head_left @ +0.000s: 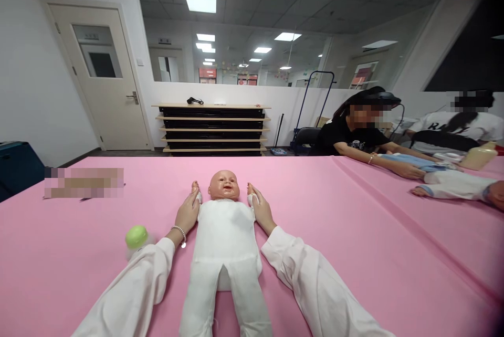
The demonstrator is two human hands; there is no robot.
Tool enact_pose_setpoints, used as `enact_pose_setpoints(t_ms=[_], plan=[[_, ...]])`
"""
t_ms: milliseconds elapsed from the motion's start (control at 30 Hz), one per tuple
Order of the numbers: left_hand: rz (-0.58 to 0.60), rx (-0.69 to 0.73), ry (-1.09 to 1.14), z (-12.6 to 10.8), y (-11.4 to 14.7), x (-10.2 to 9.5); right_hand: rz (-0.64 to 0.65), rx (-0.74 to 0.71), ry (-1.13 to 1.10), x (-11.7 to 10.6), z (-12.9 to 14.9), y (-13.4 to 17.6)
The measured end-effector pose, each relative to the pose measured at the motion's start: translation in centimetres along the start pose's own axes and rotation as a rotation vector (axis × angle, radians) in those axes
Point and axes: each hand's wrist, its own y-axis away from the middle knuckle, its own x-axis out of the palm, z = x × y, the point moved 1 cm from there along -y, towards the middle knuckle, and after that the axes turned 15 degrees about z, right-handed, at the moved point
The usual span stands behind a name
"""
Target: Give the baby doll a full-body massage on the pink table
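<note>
On the pink sheet-covered desk (323, 274), front and centre: white cloth-bodied baby doll with a glossy plastic head (224, 237), face up, head at the far end, legs toward the wearer. Both doll arms are raised beside its head.

Wearer's left hand (188, 212), bead bracelet (179, 232) at the wrist, is on one doll arm; right hand (263, 210) is on the other. Grip: fingers laid along the arms, touching; can't tell whether either hand is closed around its arm.

Around it: small translucent container with a rounded lime-green lid (136, 235) just beside the left forearm, which partly hides it. Pixelated brownish object (84, 183) at far left of the desk, unidentifiable. Long crease (397, 208) in the sheet runs between the doll and the right-hand side. Over there, a co-worker in a black shirt and dark headset (356, 132) reaches to a second doll in white with blue cloth (452, 182); a person in a white T-shirt (468, 122) sits behind.

Containers: green-lidded one, contents unreadable. Pale-yellow bottle (479, 156) lies tilted near the second doll, contents also unclear. Light-wood shelf unit (214, 129) by the wall holds black items, with a black corded object (195, 101) on top.
</note>
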Motion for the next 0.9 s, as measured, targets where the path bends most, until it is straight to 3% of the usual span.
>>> enact_pose_setpoints(t_ms=[367, 567, 900], plan=[[-0.010, -0.030, -0.013, 0.4, 0.0, -0.1, -0.031, -0.049, 0.054, -0.3, 0.4, 0.2], [-0.039, 0.082, -0.024, 0.4, 0.2, 0.0, -0.061, -0.104, 0.097, -0.4, 1.8, 0.6], [-0.122, 0.073, 0.049, -0.7, 4.3, -0.6, -0.110, -0.133, 0.222, -0.2, 1.1, 4.6]])
